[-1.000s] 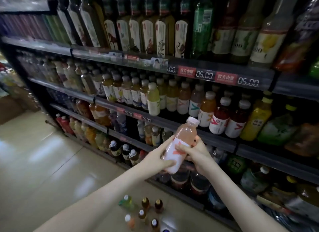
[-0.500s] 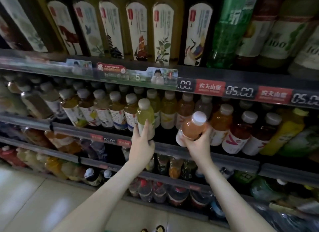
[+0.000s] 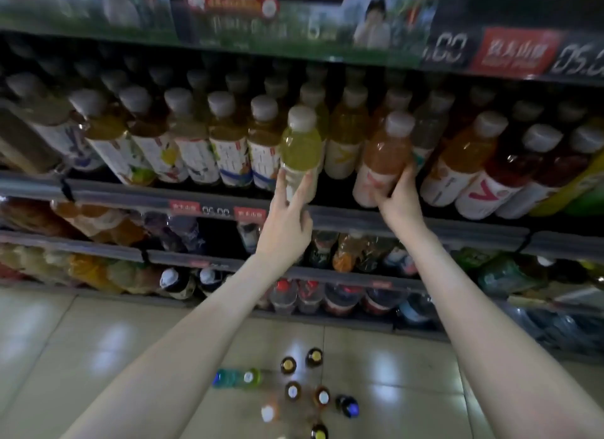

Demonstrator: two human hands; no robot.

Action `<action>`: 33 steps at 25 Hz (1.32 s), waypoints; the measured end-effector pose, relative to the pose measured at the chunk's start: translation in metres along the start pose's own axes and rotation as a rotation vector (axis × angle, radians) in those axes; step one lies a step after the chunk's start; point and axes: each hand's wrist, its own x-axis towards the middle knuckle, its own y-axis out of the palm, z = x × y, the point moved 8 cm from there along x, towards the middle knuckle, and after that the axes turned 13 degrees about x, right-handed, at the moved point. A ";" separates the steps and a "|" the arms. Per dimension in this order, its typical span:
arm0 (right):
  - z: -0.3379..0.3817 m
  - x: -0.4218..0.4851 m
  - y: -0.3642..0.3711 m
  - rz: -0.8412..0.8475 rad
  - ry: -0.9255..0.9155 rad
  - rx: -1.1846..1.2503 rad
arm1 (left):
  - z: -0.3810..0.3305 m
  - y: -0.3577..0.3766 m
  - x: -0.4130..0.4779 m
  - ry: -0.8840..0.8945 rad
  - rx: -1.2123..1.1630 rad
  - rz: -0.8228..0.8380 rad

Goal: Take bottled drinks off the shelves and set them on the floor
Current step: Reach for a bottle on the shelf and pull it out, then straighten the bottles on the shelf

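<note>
Nearest us, between our forearms, a cluster of small bottles [image 3: 292,391] stands on the tiled floor [image 3: 98,357]. Further out, our left hand [image 3: 287,222] grips the lower part of a yellow-green bottle [image 3: 300,147], thumb and fingers curled round its pale label. Our right hand [image 3: 397,200] holds an orange bottle [image 3: 382,157], tilted, by its white label. Both bottles sit at the front edge of the shelf [image 3: 359,218], just ahead of a packed row of white-capped drinks [image 3: 228,144]

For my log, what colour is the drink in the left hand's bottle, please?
Yellow-green; the bottle shows best in the head view.
</note>
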 end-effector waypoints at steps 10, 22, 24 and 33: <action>-0.037 -0.144 0.007 0.164 0.003 -0.187 | -0.037 0.053 -0.095 -0.095 -0.077 0.258; 0.011 -0.210 -0.473 -0.311 -0.097 -0.252 | -0.546 0.097 -0.076 0.369 -0.276 0.290; 0.008 -0.230 -0.564 -0.374 -0.077 -0.255 | -0.639 0.111 -0.086 0.416 -0.310 0.303; -0.042 -0.237 -0.869 -0.611 -0.099 -0.214 | -0.932 0.204 -0.054 0.613 -0.353 0.244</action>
